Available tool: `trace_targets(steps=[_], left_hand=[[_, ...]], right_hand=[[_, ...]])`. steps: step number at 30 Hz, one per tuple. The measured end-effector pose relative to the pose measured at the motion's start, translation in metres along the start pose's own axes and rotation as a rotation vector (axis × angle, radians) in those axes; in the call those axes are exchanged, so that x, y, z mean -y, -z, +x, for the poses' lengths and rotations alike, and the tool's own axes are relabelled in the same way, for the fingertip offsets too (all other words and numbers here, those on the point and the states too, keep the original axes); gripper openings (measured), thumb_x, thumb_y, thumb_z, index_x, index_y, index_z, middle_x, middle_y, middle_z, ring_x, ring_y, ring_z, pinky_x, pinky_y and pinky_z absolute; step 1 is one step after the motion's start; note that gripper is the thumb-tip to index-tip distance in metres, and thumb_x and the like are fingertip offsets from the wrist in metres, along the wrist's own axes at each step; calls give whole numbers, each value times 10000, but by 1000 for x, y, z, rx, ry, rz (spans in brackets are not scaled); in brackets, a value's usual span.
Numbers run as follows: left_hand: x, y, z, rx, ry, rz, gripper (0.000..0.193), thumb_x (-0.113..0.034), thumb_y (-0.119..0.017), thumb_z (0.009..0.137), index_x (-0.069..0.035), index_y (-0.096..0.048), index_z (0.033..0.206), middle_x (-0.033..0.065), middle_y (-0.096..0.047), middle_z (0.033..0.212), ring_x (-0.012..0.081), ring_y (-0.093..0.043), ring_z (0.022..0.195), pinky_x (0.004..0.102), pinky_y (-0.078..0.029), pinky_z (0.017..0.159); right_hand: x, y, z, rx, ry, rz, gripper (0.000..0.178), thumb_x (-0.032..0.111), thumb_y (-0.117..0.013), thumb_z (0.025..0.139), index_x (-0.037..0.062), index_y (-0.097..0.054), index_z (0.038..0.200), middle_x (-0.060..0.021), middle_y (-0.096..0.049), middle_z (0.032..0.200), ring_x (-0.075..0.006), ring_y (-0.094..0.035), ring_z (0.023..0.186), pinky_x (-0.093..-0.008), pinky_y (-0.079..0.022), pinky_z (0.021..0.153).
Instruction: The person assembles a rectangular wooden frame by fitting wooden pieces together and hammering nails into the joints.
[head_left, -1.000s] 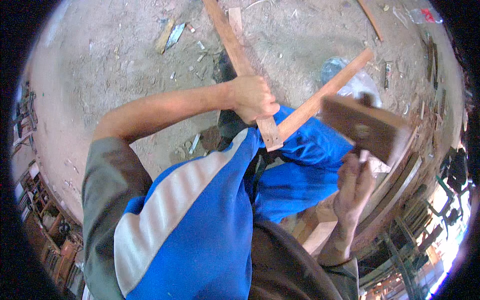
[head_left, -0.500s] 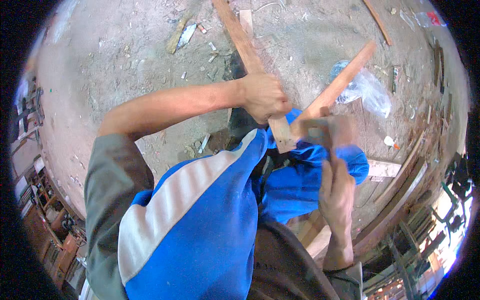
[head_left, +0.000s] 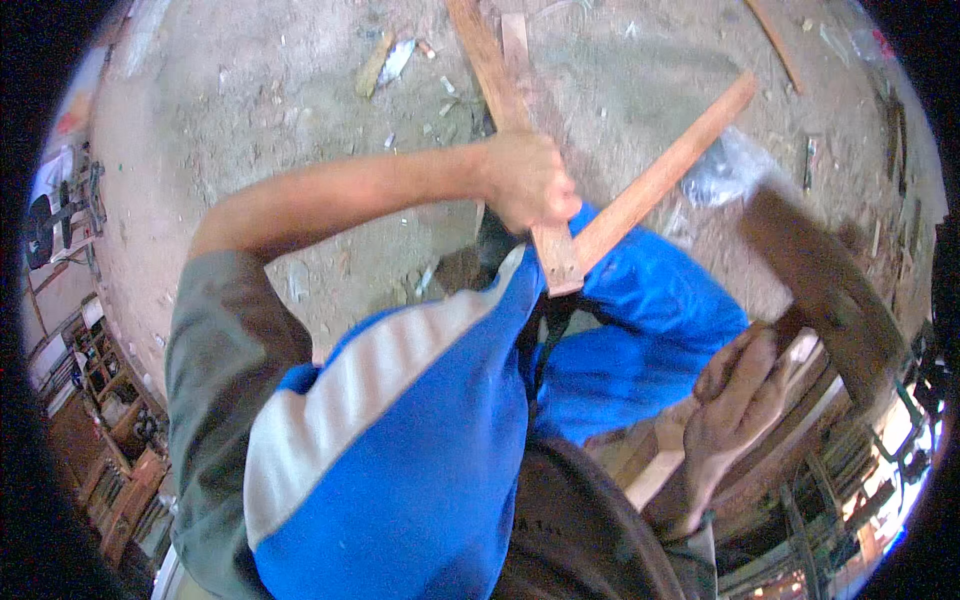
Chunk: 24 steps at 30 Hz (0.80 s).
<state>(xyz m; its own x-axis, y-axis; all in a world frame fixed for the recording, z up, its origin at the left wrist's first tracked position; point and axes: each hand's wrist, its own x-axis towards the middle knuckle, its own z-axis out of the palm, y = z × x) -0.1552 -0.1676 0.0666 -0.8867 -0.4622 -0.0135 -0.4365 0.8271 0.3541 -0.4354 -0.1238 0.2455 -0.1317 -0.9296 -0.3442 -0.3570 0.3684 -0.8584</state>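
Single view only: head camera, left of pair, worn high, looking steeply down past own torso to dirt floor (head_left: pixel 300 130). Fisheye: round frame, dark corners, edges bent toward rim. Picture upright, left side is person's left. Very near body: blue clothing (head_left: pixel 400 440) fills lower centre. Left hand (head_left: pixel 525 180) close, upper centre; right hand (head_left: pixel 735 400) close, lower right. Floor farther off, top half. Shelves (head_left: pixel 90 400) squeezed at left rim. No second view to overlap.
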Motion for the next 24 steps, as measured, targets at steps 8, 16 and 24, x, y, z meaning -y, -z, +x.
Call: trace_targets(steps=[8,16,24], left_hand=[[-6,3,-11,-81,-66,-10,308,-345,-716,618,-119,-522,698,18,-547,613,255,-635,578,417,-492,512],[16,14,-12,12,-1,11,233,-314,-724,641,-122,-625,728,89,-668,665,292,-699,616,456,-544,524],[-26,-5,23,-106,5,-27,238,-314,-718,648,-105,-628,716,96,-664,655,315,-694,612,468,-550,531]], right_hand=[[-6,-2,9,55,252,-405,222,147,-564,1002,69,-510,801,-37,-535,643,-116,-469,539,-311,-314,449],[-4,-9,11,420,395,-682,241,197,-460,1065,51,-552,897,-61,-539,647,-220,-492,529,-398,-415,527],[-43,40,-16,422,637,-688,154,20,-560,959,-51,-589,1092,-167,-658,887,-297,-592,637,-452,-469,560]])
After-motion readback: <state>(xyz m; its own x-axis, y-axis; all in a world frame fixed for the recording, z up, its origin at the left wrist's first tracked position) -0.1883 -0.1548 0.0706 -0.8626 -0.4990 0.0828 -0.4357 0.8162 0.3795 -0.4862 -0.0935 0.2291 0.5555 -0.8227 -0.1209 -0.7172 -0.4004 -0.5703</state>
